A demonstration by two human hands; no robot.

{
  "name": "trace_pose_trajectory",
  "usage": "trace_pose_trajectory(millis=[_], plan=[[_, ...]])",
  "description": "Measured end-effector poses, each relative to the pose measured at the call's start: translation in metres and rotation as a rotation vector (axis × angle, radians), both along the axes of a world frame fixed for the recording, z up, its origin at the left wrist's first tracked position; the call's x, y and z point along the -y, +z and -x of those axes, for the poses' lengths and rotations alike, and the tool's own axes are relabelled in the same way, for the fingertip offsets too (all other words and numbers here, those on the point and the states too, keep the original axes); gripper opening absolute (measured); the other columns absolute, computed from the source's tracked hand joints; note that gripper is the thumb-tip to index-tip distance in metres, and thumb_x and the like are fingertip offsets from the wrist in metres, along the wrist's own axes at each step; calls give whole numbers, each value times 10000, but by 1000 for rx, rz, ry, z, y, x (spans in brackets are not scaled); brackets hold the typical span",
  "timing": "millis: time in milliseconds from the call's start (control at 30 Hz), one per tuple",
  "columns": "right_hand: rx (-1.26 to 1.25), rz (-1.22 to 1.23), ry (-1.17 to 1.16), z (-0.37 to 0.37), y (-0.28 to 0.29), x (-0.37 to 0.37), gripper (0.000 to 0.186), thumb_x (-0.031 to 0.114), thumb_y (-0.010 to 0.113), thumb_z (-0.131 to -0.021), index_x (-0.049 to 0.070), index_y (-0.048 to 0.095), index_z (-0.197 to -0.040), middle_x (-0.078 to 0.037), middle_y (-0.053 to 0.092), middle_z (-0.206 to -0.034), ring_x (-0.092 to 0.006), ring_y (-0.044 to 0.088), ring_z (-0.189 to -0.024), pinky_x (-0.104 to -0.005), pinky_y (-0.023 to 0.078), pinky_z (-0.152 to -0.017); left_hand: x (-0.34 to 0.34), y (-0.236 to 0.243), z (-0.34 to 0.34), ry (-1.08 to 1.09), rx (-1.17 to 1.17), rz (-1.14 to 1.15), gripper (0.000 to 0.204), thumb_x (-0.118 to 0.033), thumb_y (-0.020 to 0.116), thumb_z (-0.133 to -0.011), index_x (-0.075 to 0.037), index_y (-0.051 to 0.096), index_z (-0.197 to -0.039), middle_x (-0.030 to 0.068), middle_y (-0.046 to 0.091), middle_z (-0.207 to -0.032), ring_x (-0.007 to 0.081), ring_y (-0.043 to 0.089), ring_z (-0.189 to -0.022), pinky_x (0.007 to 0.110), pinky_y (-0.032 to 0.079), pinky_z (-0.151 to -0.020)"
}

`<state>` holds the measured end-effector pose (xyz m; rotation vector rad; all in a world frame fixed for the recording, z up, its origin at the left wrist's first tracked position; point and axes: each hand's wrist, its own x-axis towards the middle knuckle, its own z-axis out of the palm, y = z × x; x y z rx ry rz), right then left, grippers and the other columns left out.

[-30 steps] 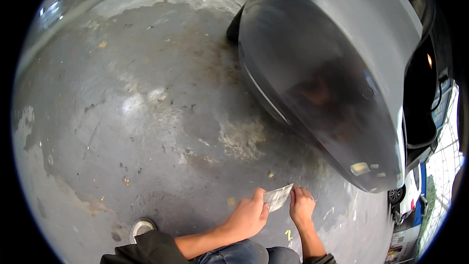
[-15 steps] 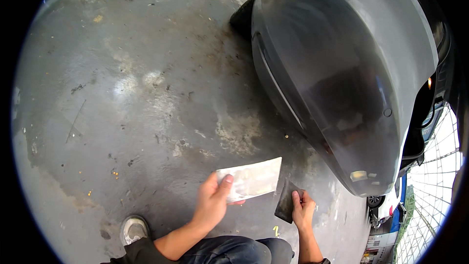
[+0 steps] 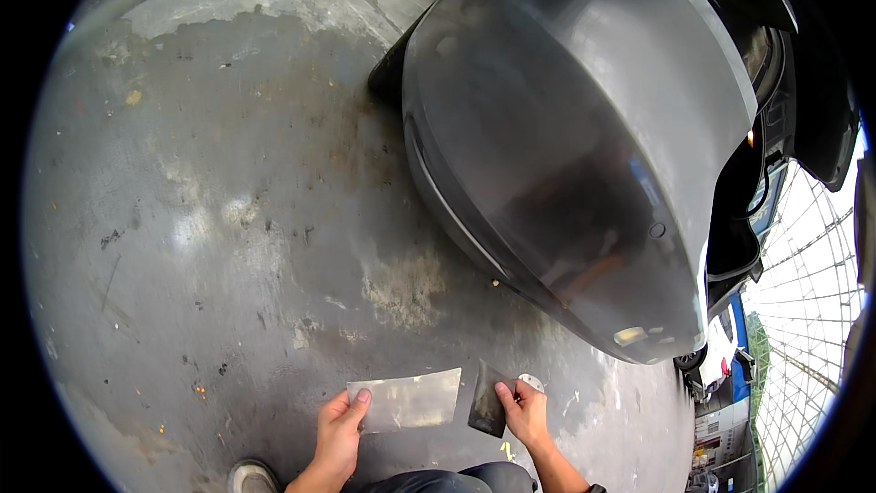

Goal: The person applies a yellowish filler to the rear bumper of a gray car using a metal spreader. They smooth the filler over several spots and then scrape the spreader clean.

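My left hand (image 3: 338, 429) grips a thin rectangular metal sheet (image 3: 409, 399) by its left edge and holds it flat over the concrete floor. My right hand (image 3: 524, 411) holds a smaller dark flat blade, like a scraper (image 3: 486, 400), just right of the sheet. The two pieces sit side by side with a narrow gap between them. A small pale round object (image 3: 532, 382) lies on the floor behind my right hand. The grey rear bumper of a car (image 3: 584, 146) rises just beyond my hands.
Stained grey concrete floor (image 3: 228, 219) stretches to the left and ahead. The car's dark tyre (image 3: 392, 73) shows at the bumper's far end. My shoe (image 3: 248, 477) is at the lower left, my knee at the bottom edge. A white car (image 3: 719, 351) and a mesh fence stand at right.
My hands have moved apart: the sheet and the dark blade, held together a second ago, are now separate, one in each hand. The view has shifted closer to the bumper.
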<state>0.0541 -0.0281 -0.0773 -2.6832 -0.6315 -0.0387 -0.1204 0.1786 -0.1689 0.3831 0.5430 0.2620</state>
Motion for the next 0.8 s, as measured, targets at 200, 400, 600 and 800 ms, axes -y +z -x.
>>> trace_pose_trajectory(millis=[200, 400, 600, 800], plan=[[-452, -404, -267, -9, -18, 28, 296, 226, 621, -908, 36, 603, -681, -1, 540, -567, -73, 436, -448, -232, 322, -415, 12, -7, -5, -72, 12, 140, 250, -242, 513, -969, -12, 611, -964, 30, 638, -907, 110, 586, -825, 266, 460, -759], [-894, -771, -363, 1, -25, 34, 229, 205, 593, -927, 14, 628, -805, -85, 648, -662, -128, 594, -504, -220, 462, -449, 33, -10, -14, -354, 58, 182, 252, -228, 514, -966, -1, 605, -1029, 47, 635, -982, 124, 576, -914, 267, 444, -818], [-1137, -778, -348, 14, -10, 10, 175, 144, 559, -938, -12, 621, -985, -126, 685, -790, -176, 674, -642, -259, 560, -579, 41, -17, -14, -485, 24, 206, 292, -213, 505, -970, 8, 563, -1151, 83, 615, -1098, 172, 579, -1010, 334, 455, -887], [-1160, -621, -349, 21, -9, -1, 124, 117, 601, -908, 27, 642, -983, -77, 683, -756, -146, 663, -624, -253, 543, -551, 39, -6, -19, -514, 94, 171, 301, -208, 495, -974, 9, 547, -1176, 80, 609, -1116, 171, 581, -1016, 330, 467, -882]])
